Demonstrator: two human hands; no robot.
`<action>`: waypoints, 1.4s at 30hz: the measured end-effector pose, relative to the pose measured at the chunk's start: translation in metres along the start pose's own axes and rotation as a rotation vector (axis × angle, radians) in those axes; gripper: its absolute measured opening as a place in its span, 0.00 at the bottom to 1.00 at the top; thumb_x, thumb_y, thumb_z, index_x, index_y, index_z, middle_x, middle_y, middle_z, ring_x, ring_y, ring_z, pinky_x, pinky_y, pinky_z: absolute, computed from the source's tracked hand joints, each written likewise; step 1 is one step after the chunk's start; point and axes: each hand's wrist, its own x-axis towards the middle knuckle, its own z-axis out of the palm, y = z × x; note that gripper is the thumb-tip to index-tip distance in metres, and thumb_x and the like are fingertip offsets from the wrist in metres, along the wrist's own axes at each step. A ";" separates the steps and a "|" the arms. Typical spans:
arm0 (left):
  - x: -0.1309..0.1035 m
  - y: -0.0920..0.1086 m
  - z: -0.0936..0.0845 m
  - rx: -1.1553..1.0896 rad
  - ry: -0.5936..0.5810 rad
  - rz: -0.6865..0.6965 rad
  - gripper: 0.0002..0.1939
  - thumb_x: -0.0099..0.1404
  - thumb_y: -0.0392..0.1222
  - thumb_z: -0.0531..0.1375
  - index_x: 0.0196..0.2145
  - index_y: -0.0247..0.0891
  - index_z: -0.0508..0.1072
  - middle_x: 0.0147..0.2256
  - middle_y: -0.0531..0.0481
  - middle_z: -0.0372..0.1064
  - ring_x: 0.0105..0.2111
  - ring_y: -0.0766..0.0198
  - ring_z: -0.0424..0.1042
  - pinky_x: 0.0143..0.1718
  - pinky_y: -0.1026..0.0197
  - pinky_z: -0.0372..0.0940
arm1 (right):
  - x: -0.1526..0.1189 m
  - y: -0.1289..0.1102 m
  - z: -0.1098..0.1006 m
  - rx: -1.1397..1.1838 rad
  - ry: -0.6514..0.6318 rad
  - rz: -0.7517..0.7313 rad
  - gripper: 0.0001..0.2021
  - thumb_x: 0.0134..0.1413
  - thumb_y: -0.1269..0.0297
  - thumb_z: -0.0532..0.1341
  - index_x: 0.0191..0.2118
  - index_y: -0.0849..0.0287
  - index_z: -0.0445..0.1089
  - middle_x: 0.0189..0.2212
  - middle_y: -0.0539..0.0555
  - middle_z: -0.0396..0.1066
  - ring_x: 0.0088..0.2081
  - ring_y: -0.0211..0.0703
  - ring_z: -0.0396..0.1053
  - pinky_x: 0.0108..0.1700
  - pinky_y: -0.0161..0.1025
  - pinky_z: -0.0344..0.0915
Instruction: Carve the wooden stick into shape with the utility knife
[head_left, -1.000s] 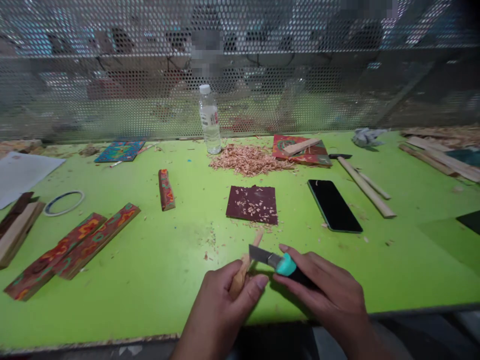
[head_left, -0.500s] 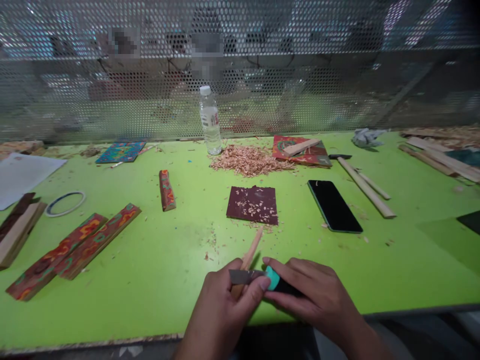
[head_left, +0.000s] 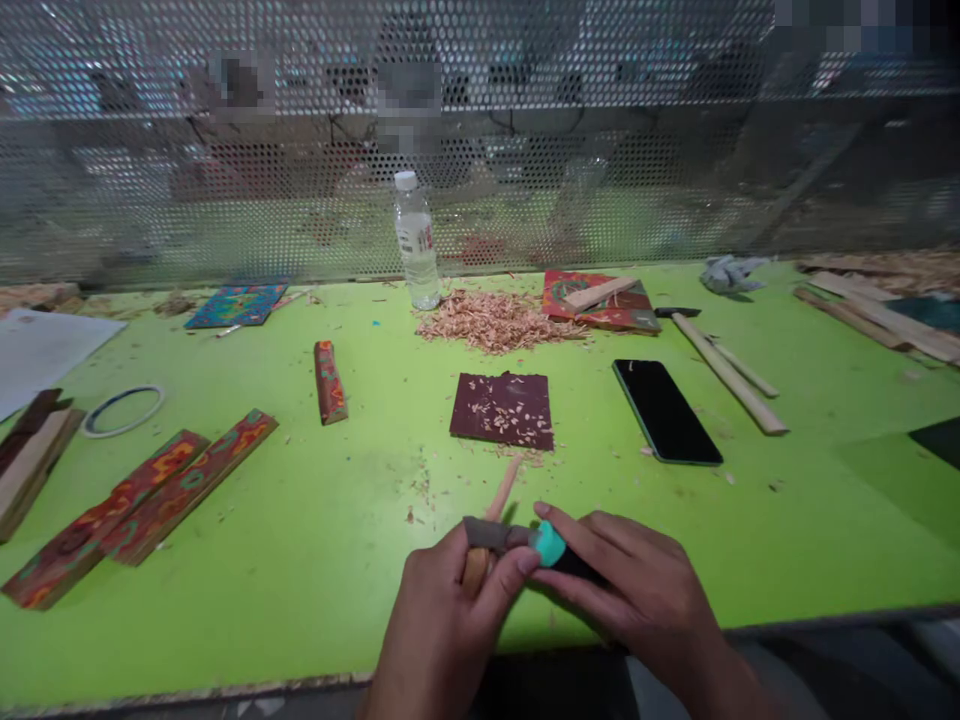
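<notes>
My left hand [head_left: 454, 605] is closed around a slim wooden stick [head_left: 504, 490], whose pale tip points away from me over the table. In my right hand [head_left: 637, 580] is a carving knife [head_left: 551, 543] with a black and teal handle. Its flat grey blade lies across the stick, pointing left. My left thumb presses by the teal collar of the knife. Beyond the stick's tip lies a dark brown square board [head_left: 491, 405], sprinkled with wood shavings. The part of the stick inside my left palm is mostly hidden.
Behind the board are a shavings pile [head_left: 499, 318] and a water bottle [head_left: 417, 245]. A phone [head_left: 667, 410] and a hammer [head_left: 731, 375] lie right. Painted wood strips [head_left: 195, 485] and a tape ring [head_left: 124, 410] lie left. A perforated metal screen [head_left: 300, 200] closes the back.
The knife blade has shifted slightly away from me along the stick and tilted, with both hands still together. The view has moved a little to the right.
</notes>
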 end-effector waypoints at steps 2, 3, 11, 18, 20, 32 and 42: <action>0.002 -0.001 0.000 0.015 0.004 -0.009 0.20 0.67 0.61 0.61 0.34 0.40 0.77 0.27 0.54 0.72 0.29 0.60 0.65 0.33 0.60 0.56 | -0.003 0.001 0.001 0.006 0.035 0.034 0.18 0.74 0.56 0.61 0.61 0.61 0.70 0.30 0.51 0.75 0.28 0.41 0.73 0.34 0.38 0.67; 0.002 -0.001 0.000 0.024 0.007 -0.012 0.21 0.66 0.62 0.62 0.31 0.40 0.73 0.24 0.56 0.67 0.27 0.61 0.61 0.31 0.60 0.54 | -0.005 0.001 0.001 0.013 0.045 0.050 0.19 0.74 0.57 0.61 0.62 0.62 0.69 0.30 0.52 0.76 0.29 0.41 0.73 0.35 0.38 0.67; 0.003 -0.004 -0.003 0.021 -0.030 -0.014 0.19 0.64 0.60 0.63 0.31 0.41 0.70 0.26 0.56 0.67 0.29 0.60 0.63 0.32 0.61 0.55 | 0.003 0.000 -0.001 0.091 -0.077 0.005 0.20 0.75 0.51 0.58 0.56 0.61 0.75 0.26 0.49 0.73 0.25 0.39 0.72 0.28 0.36 0.66; 0.002 -0.004 -0.001 -0.003 -0.026 0.012 0.18 0.66 0.59 0.63 0.31 0.41 0.75 0.28 0.53 0.73 0.31 0.58 0.70 0.34 0.60 0.58 | 0.006 -0.001 -0.001 0.067 -0.088 -0.018 0.21 0.75 0.50 0.57 0.55 0.65 0.76 0.25 0.50 0.72 0.24 0.40 0.72 0.27 0.37 0.66; 0.001 -0.003 0.001 -0.011 -0.012 0.017 0.18 0.67 0.58 0.63 0.32 0.41 0.78 0.31 0.52 0.76 0.32 0.57 0.73 0.36 0.60 0.60 | 0.007 -0.001 -0.002 0.053 -0.084 -0.021 0.21 0.74 0.51 0.58 0.55 0.64 0.76 0.25 0.50 0.72 0.24 0.40 0.72 0.27 0.37 0.66; 0.001 0.000 0.004 -0.008 0.063 -0.025 0.14 0.66 0.56 0.64 0.36 0.44 0.84 0.33 0.52 0.83 0.35 0.55 0.78 0.38 0.59 0.62 | 0.005 -0.002 -0.003 -0.023 -0.037 -0.044 0.18 0.75 0.54 0.59 0.56 0.63 0.75 0.26 0.50 0.74 0.25 0.41 0.72 0.30 0.39 0.67; 0.002 -0.004 0.004 0.067 0.072 -0.056 0.22 0.64 0.61 0.62 0.24 0.43 0.62 0.20 0.59 0.58 0.24 0.64 0.53 0.27 0.61 0.48 | -0.007 -0.002 -0.004 -0.035 0.160 0.223 0.17 0.72 0.58 0.64 0.61 0.57 0.72 0.35 0.53 0.80 0.32 0.44 0.78 0.39 0.37 0.70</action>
